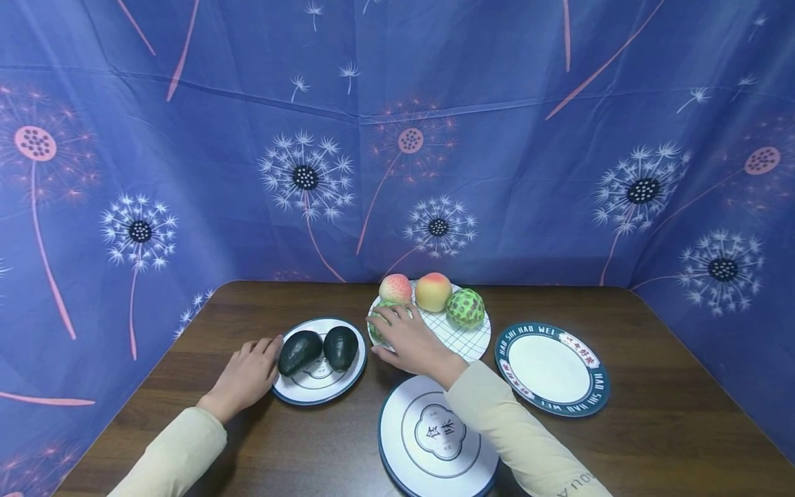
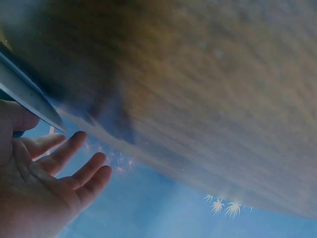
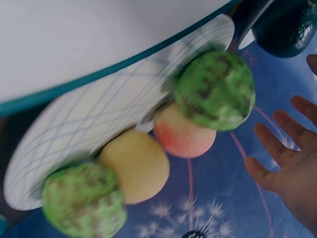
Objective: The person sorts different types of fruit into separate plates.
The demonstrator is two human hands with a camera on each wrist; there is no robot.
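Observation:
My left hand (image 1: 248, 373) is at the left rim of a blue-edged plate (image 1: 317, 396) bearing two dark green avocados (image 1: 341, 348). Its fingers are extended, and in the left wrist view the thumb (image 2: 22, 116) lies by the rim. My right hand (image 1: 413, 342) reaches over a grid-patterned plate (image 1: 468, 343), fingers spread near a green, knobbly custard apple (image 3: 215, 91), which it partly hides in the head view. In the right wrist view a gap separates fingers and fruit. That plate also carries two peaches (image 1: 433, 292) and a second custard apple (image 1: 466, 308).
Stacked white plates (image 1: 413, 449) with dark rims stand at the front, under the right forearm. To the right lies a white plate (image 1: 549, 369) with a wide teal lettered rim. A blue dandelion-print cloth (image 1: 509, 193) hangs behind the wooden table (image 1: 671, 421).

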